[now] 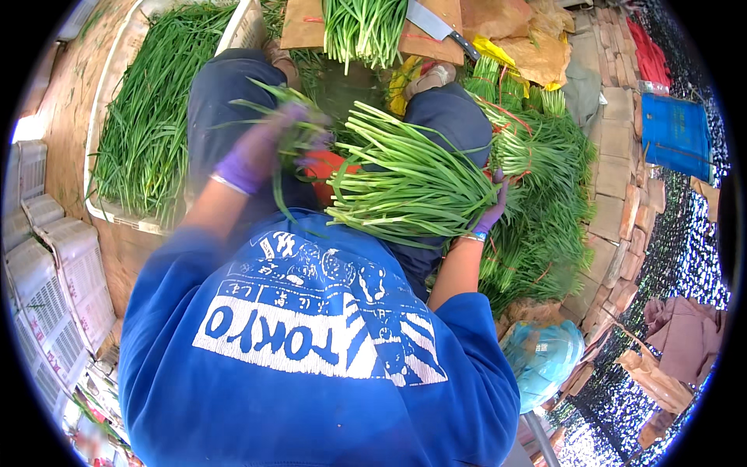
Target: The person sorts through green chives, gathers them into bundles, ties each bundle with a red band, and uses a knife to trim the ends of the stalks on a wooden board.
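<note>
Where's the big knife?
In the head view, the knife is at the top, right of centre, on the brown board, just right of the green stalks, its dark handle reaching past the board's edge.

The left hand was blurred (its outline badly smeared), as were the leaves about it. The bunch hid much of the right hand. The top edge cut off the crate and the board; the red thing was partly covered, its kind unclear.
</note>
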The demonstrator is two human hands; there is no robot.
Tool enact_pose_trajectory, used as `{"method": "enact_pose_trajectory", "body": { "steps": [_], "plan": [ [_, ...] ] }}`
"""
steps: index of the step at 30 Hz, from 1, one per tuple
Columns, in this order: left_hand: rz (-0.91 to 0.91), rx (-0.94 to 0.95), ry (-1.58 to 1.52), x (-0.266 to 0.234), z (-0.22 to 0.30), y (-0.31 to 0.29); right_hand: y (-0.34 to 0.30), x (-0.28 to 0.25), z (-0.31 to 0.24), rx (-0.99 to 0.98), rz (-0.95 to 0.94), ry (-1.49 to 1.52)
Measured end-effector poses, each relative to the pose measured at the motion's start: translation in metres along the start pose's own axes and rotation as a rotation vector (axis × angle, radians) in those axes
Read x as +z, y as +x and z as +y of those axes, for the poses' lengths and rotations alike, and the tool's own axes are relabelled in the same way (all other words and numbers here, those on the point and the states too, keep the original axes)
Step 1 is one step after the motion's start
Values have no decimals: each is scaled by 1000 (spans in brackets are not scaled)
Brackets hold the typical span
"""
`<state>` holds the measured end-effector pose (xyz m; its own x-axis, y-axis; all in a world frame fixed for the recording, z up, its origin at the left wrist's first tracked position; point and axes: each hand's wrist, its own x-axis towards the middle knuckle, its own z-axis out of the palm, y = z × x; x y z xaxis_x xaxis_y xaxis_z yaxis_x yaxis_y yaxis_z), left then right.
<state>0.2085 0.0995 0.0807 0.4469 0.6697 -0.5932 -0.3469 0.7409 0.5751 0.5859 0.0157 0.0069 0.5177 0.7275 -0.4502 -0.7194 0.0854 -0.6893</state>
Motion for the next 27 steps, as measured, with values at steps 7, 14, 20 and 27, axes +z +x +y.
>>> {"method": "enact_pose_trajectory", "body": {
  "steps": [7, 14, 20, 27],
  "plan": [
    [-396, 122, 735, 47, -48, 46, -12, 17, -2, 24, -57, 75],
    [-8, -4, 647, 6, -12, 21, -11, 15, 2, -59, 67, -49],
    [-72, 130, 47, -40, 4, 25, 4, -1, 3, 0, 35, 12],
    [-455, -136, 393, -7, -111, 128, -19, 6, -2, 37, -22, -232]
  ]
}}
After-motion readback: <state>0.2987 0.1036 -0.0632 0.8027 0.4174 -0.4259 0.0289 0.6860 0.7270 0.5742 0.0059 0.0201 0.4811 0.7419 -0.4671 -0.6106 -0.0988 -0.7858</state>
